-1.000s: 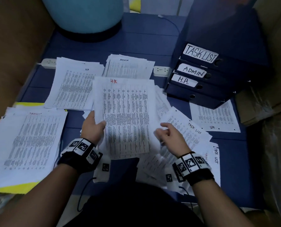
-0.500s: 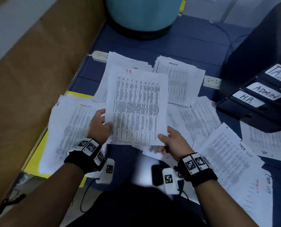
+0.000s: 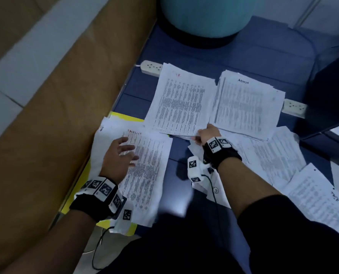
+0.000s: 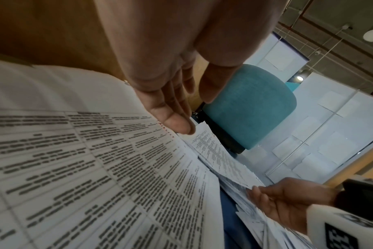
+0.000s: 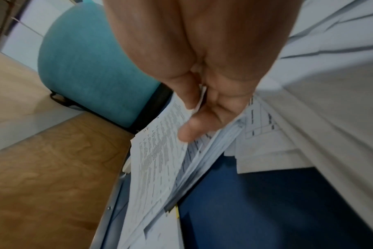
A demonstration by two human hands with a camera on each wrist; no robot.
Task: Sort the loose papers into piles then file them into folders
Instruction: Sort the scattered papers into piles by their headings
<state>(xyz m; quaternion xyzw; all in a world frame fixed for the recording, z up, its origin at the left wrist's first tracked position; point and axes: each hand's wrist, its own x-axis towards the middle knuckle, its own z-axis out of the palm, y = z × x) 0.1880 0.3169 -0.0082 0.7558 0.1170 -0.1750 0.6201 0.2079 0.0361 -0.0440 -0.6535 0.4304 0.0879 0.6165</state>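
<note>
Nearest, the left hand (image 3: 119, 155) is held with fingers spread and straight over the TASKLIST pile (image 3: 145, 175) on the blue table (image 3: 184, 48). To the right, the near corner of the HR sheet (image 3: 181, 103) is pinched by the right hand (image 3: 206, 133), the sheet lying on its pile. The ADMIN pile (image 3: 245, 103) lies just right of it; a teal stool (image 3: 204, 14) stands farthest.

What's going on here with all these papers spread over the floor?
A person is sorting printed sheets into labelled piles on a blue mat. Their right hand pinches the near corner of a sheet lying on the HR pile, beside the ADMIN pile. Their left hand is open with fingers spread over the TASKLIST pile. More unsorted sheets lie to the right, near dark folders, one of them labelled H.R. Nothing looks filed yet.
</note>
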